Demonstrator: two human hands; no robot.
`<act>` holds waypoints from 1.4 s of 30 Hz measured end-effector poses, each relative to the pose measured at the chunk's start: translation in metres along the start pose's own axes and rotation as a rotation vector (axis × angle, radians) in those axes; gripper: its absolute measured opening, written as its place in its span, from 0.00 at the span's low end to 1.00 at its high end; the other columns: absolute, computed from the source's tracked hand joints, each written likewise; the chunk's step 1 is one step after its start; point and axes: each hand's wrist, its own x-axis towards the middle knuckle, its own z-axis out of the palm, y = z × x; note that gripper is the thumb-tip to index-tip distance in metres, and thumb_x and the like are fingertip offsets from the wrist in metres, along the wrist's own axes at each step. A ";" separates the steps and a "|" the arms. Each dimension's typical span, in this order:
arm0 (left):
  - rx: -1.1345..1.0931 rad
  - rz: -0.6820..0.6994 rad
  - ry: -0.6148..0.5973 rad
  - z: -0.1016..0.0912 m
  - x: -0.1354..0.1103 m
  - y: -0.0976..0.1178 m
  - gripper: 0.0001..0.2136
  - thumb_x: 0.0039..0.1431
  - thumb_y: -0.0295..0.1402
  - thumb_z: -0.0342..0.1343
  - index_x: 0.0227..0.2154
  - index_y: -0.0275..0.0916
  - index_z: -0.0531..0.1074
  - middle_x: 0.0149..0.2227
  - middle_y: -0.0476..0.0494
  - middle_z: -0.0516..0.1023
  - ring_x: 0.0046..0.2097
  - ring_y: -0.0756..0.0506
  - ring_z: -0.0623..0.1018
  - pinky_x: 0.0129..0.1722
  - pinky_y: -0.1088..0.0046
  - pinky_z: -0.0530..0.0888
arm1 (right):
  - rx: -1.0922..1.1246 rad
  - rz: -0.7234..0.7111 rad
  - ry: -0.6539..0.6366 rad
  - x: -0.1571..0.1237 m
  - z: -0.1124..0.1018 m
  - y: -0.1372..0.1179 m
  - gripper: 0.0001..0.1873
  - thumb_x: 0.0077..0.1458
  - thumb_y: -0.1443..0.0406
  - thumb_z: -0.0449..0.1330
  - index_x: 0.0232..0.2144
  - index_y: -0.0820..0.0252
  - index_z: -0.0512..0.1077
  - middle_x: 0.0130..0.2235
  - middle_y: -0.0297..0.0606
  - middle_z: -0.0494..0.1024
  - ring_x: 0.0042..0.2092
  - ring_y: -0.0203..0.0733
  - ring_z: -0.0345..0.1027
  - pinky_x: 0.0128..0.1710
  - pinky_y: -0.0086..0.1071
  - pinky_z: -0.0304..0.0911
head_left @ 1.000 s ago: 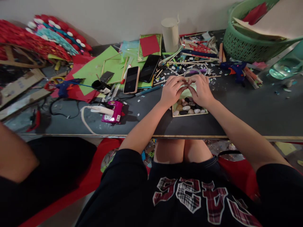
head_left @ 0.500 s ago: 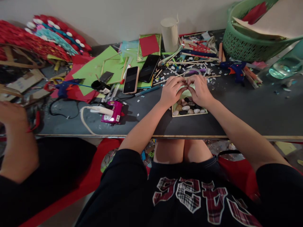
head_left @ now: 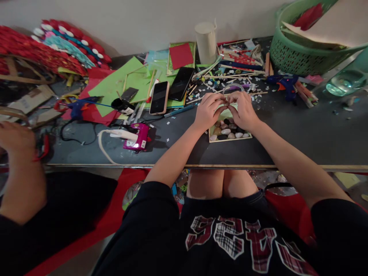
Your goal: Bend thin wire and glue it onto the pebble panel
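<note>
My left hand and my right hand meet over the far part of a small framed tray. Thumbs and fingertips of both are pinched together; whatever lies between them is hidden or too small to name. Several smooth pebbles, black, white, grey and brown, fill the near part of the tray. Farther in, a pale green base shows between my wrists. Just beyond my fingertips is a clear ring-shaped thing, perhaps a roll of tape; I cannot tell.
To the left are a magenta power adapter, two phones and green paper. A blue glue gun and a green basket stand right. Paper scraps and sticks litter the back. A co-worker's arm reaches in at far left.
My hands and the tray of pebbles hold nearly the same position. At the left, the co-worker's hand has shifted slightly.
</note>
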 end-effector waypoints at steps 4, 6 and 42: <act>0.005 -0.008 -0.016 0.001 0.000 -0.001 0.18 0.75 0.47 0.47 0.45 0.41 0.78 0.49 0.38 0.83 0.54 0.41 0.81 0.57 0.57 0.79 | -0.007 -0.011 0.005 -0.001 0.001 0.001 0.21 0.73 0.49 0.41 0.48 0.53 0.67 0.49 0.47 0.75 0.52 0.56 0.68 0.58 0.61 0.64; -0.001 -0.012 -0.020 0.002 0.000 -0.002 0.19 0.75 0.47 0.46 0.45 0.41 0.78 0.49 0.37 0.82 0.53 0.41 0.81 0.57 0.57 0.79 | -0.012 -0.015 0.012 0.000 0.001 0.000 0.20 0.73 0.49 0.42 0.48 0.53 0.67 0.48 0.47 0.75 0.52 0.56 0.69 0.57 0.60 0.65; 0.000 -0.040 -0.029 0.001 0.000 -0.002 0.21 0.75 0.50 0.44 0.47 0.41 0.77 0.50 0.38 0.82 0.54 0.40 0.80 0.58 0.55 0.77 | 0.010 0.042 -0.015 0.001 0.000 -0.003 0.18 0.72 0.49 0.44 0.47 0.52 0.66 0.49 0.47 0.75 0.52 0.56 0.68 0.58 0.59 0.62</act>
